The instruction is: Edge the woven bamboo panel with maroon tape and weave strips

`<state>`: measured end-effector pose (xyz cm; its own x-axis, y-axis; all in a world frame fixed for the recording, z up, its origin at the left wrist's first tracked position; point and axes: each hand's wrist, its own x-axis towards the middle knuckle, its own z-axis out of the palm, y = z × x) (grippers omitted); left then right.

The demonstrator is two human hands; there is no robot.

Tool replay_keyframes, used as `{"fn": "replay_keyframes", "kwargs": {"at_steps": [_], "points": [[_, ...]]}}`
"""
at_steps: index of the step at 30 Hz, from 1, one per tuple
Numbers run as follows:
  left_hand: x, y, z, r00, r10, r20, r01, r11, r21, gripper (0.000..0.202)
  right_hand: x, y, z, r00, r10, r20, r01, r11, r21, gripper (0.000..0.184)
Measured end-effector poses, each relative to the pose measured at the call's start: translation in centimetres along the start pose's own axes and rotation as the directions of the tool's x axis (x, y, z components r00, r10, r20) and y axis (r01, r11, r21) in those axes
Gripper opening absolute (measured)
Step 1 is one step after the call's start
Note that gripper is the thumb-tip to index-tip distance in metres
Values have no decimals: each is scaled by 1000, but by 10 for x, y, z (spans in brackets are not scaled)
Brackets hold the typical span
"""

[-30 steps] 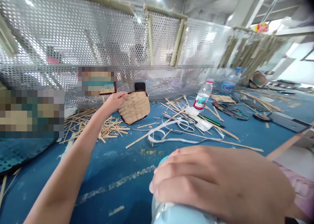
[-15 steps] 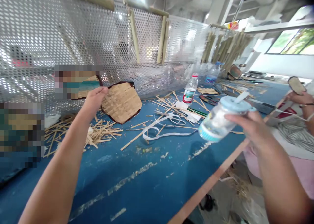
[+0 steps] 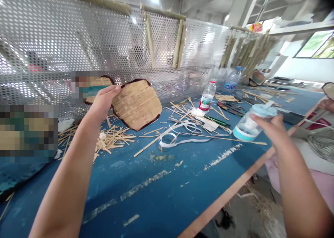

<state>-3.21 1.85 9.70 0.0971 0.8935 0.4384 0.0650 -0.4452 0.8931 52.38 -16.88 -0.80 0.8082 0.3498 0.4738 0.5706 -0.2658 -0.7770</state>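
Observation:
My left hand [image 3: 106, 97] pinches the left edge of a woven bamboo panel [image 3: 139, 104] with a dark rim, held tilted above the table. Around a clear plastic cup [image 3: 245, 128] with a pale blue lid and a straw, my right hand [image 3: 271, 126] is closed. The cup is at or just over the blue tabletop, near the front edge; whether its base touches I cannot tell. Below the panel lies a pile of thin bamboo strips [image 3: 114, 139]. A white plastic strap [image 3: 188, 140] curls between the panel and the cup.
A red-capped bottle [image 3: 207, 97] and a larger blue-capped bottle [image 3: 233, 80] stand near the perforated metal screen [image 3: 104, 39]. The blue table [image 3: 156, 196] has a wooden front edge [image 3: 229, 192]. At far right, another person's hand [image 3: 327, 105] holds a small woven piece.
My right hand has moved the cup away from me and down to the table. The panel has turned to face me more. The view has shifted slightly left.

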Motion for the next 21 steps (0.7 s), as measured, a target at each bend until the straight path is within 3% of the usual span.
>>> {"fn": "replay_keyframes", "kwargs": {"at_steps": [1, 2, 4, 5, 6, 7, 9, 11, 12, 16, 21], "points": [[-2, 3, 0, 1000, -17, 25, 17, 1000, -1, 32, -3, -13, -5, 998, 65, 17, -66, 996, 62, 73], [-4, 6, 0, 998, -32, 49, 32, 999, 0, 29, -8, -30, -13, 993, 105, -56, -101, 992, 73, 85], [-10, 14, 0, 994, -58, 93, 58, 998, 10, 25, -26, -79, -33, 976, -115, -183, 152, 967, 206, 86], [-13, 19, 1, 992, -69, 110, 67, 998, 17, 24, -38, -107, -41, 938, -268, -218, 332, 875, 353, 76], [-16, 23, 1, 989, -79, 125, 76, 997, 27, 23, -52, -136, -47, 881, -413, -232, 473, 743, 474, 62], [-20, 28, 1, 987, -87, 138, 82, 996, 39, 24, -67, -165, -48, 822, -552, -140, 529, 647, 549, 47], [-26, 38, 1, 986, -72, 150, 62, 996, 69, 26, -96, -217, -38, 652, -746, 132, 560, 592, 579, 26], [-32, 47, 0, 987, -34, 157, 16, 993, 115, 29, -120, -258, -13, 441, -802, 403, 563, 597, 572, 31], [-35, 52, -1, 987, -11, 157, -11, 990, 139, 30, -128, -273, 3, 396, -809, 434, 566, 588, 578, 32], [-43, 66, -9, 990, 52, 129, -74, 983, 169, 29, -145, -305, 63, 374, -820, 434, 527, 573, 628, 19], [-45, 70, -21, 990, 53, 128, -75, 982, 172, 28, -140, -303, 104, 324, -794, 514, 96, 568, 818, 22]]}}
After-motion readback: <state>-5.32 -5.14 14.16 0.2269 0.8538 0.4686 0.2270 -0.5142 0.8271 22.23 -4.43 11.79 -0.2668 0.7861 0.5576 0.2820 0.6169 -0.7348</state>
